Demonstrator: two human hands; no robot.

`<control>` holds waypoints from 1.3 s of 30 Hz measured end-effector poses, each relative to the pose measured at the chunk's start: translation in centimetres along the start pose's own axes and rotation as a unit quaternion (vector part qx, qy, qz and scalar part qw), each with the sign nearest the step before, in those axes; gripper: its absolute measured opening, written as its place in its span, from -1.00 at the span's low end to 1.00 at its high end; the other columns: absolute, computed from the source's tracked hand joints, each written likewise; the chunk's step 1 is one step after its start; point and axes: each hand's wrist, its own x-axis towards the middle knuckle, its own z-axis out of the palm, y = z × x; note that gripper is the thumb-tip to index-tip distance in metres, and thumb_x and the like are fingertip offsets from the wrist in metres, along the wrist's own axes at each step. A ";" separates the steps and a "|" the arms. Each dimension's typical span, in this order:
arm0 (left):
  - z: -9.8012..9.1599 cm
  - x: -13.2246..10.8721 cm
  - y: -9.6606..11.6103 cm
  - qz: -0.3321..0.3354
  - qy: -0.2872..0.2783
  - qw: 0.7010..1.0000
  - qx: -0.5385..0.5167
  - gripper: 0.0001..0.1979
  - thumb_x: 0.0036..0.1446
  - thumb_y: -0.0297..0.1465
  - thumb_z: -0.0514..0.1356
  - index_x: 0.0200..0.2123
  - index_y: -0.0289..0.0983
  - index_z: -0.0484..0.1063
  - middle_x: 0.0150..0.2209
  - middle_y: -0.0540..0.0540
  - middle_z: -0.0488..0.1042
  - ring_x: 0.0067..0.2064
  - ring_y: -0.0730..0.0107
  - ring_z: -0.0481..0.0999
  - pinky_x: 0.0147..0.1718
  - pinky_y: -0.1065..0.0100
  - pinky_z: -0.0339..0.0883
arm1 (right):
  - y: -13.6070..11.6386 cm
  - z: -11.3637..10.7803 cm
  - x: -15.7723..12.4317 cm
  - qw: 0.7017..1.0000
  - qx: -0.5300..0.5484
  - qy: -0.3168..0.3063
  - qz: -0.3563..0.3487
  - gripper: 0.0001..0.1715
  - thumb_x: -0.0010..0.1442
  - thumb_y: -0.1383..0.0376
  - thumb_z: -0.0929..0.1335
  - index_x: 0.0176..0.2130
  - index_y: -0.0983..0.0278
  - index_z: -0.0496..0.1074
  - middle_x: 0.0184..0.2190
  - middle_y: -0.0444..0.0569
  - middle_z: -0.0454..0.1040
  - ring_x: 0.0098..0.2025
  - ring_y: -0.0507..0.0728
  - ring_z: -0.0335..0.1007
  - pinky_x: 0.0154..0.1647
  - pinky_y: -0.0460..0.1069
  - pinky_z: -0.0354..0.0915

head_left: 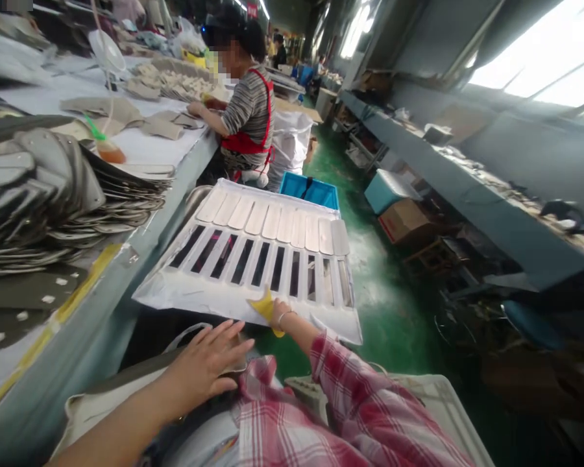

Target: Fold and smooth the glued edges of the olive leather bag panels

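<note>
My left hand (209, 360) is held low in front of my body, open with its fingers stretched out, and nothing shows in it. My right hand (281, 314) reaches forward to the near edge of a white slotted board (194, 290). Its fingers are closed around a yellow cloth-like piece (261, 303), whose exact kind I cannot make out. The board has a row of long dark slots. Along its far side lies a row of pale rounded strips (257, 216), side by side. My right fingertips are partly hidden by the yellow piece.
On the left, a table (170, 159) carries stacked grey-green cut pieces (43, 188) and a bottle (109, 151) with a green tip. A co-worker (248, 117) works beyond the board, near a blue crate (311, 191). A long bench (467, 188) lines the right wall, with cardboard boxes (403, 220) beneath.
</note>
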 end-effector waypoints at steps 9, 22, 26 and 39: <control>-1.5 0.6 -1.2 0.017 -0.059 0.998 -0.008 -0.37 0.00 -0.01 0.16 0.15 0.03 0.17 0.27 -0.11 0.04 0.26 -0.03 0.01 0.10 -0.07 0.05 | 0.7 3.2 1.2 0.944 -0.326 -0.050 0.003 0.00 -0.15 0.52 0.44 0.20 0.29 0.01 0.06 0.27 0.22 0.08 0.38 0.17 0.03 0.21 0.08; -1.7 0.4 -1.9 0.004 -0.087 0.992 -0.089 -0.38 0.00 -0.06 0.20 0.14 -0.01 0.20 0.28 -0.16 -0.01 0.25 -0.03 0.02 0.13 0.01 0.04 | -1.2 -2.4 0.6 0.930 -0.329 -0.164 -0.024 -0.60 0.08 0.50 0.23 -0.04 0.40 0.29 -0.27 0.09 0.46 -0.33 0.08 0.39 -0.36 -0.08 0.25; -3.0 0.5 -2.9 -0.010 -0.111 0.966 -0.235 -0.44 0.00 -0.22 0.25 0.10 -0.06 0.24 0.23 -0.15 0.10 0.19 0.10 0.18 0.12 0.08 0.08 | -2.2 -4.8 -4.7 0.912 -0.287 -0.239 -0.172 -0.54 0.14 0.23 0.29 0.05 0.26 0.26 -0.19 -0.01 0.46 -0.23 0.10 0.39 -0.23 -0.07 0.25; -2.0 5.3 -6.0 -0.363 -0.133 0.552 -0.739 -0.48 0.03 0.02 0.11 -0.12 -0.28 0.30 -0.21 -0.14 0.50 -0.17 0.30 0.46 -0.11 0.28 0.21 | -8.4 -0.5 -5.4 0.815 -0.483 -0.103 -0.303 -0.45 0.33 0.11 0.03 -0.40 0.27 0.40 -0.44 0.00 0.49 -0.35 0.11 0.41 -0.33 -0.02 0.10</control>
